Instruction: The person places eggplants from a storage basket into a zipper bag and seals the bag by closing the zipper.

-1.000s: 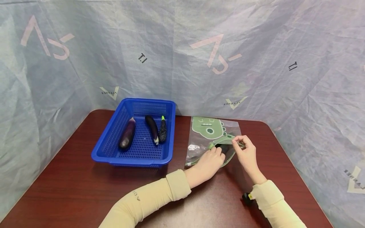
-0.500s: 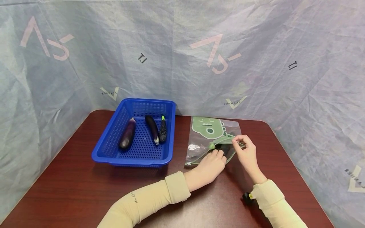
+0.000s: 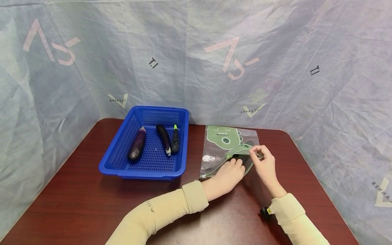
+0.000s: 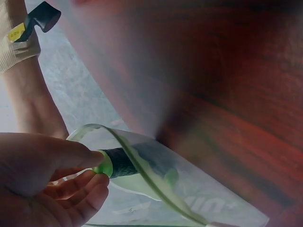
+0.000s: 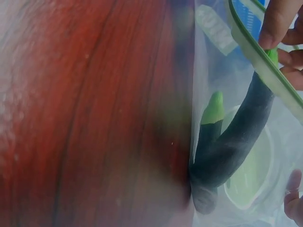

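A clear zip bag (image 3: 210, 149) with a green cartoon print lies on the table, its mouth held apart toward me. My left hand (image 3: 228, 175) reaches into the mouth. In the left wrist view, its thumb and fingers pinch the green stem end of a dark eggplant (image 4: 120, 163). The right wrist view shows that eggplant (image 5: 246, 127) lying slanted inside the bag. Beneath it is a second dark eggplant (image 5: 213, 111) with a green end. My right hand (image 3: 264, 165) pinches the bag's upper rim on the right side.
Left of the bag stands a blue perforated basket (image 3: 142, 174). Inside are a thick purple eggplant (image 3: 137, 144), a slim curved eggplant (image 3: 163, 139) and a dark one with a bright green tip (image 3: 175, 140). Printed grey sheeting (image 3: 171, 75) stands behind the reddish-brown table (image 3: 92, 204).
The left hand has shifted slightly right and stays at the bag's mouth, the green stem now further inside and more covered by film and fingers. The right hand holds its place.
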`<state>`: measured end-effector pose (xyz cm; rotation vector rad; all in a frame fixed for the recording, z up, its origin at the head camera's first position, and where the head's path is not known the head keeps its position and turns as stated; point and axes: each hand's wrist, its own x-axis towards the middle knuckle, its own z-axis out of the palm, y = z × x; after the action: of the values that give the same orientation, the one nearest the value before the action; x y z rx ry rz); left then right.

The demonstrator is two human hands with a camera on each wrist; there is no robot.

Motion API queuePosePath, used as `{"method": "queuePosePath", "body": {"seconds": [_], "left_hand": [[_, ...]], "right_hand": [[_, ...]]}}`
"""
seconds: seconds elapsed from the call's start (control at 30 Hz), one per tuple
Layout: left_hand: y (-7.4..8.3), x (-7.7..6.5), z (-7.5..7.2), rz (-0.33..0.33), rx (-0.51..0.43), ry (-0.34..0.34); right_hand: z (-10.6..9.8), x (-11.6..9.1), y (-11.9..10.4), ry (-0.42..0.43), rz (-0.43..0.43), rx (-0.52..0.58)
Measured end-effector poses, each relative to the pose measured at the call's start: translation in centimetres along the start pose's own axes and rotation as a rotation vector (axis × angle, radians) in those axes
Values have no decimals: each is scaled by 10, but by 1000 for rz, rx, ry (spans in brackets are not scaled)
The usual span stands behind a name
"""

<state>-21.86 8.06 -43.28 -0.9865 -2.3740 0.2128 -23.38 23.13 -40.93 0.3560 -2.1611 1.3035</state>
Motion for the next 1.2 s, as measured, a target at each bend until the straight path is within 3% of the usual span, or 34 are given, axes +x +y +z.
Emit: {"method": "queuePosePath", "body": {"seconds": [0.4, 0.63, 0.9, 1.2], "left_hand": [[-1, 9, 9, 12, 3, -52], [-2, 7, 11, 16, -28, -64], [-1, 1, -2, 52, -23, -37], [-3, -2, -22, 69, -36, -58]], "right_hand": [[0, 1, 0, 6, 4, 23], [-1, 1, -1, 9, 17, 14], [-1, 0, -1, 14, 22, 15], [-2, 1, -2, 11, 22, 8]]}}
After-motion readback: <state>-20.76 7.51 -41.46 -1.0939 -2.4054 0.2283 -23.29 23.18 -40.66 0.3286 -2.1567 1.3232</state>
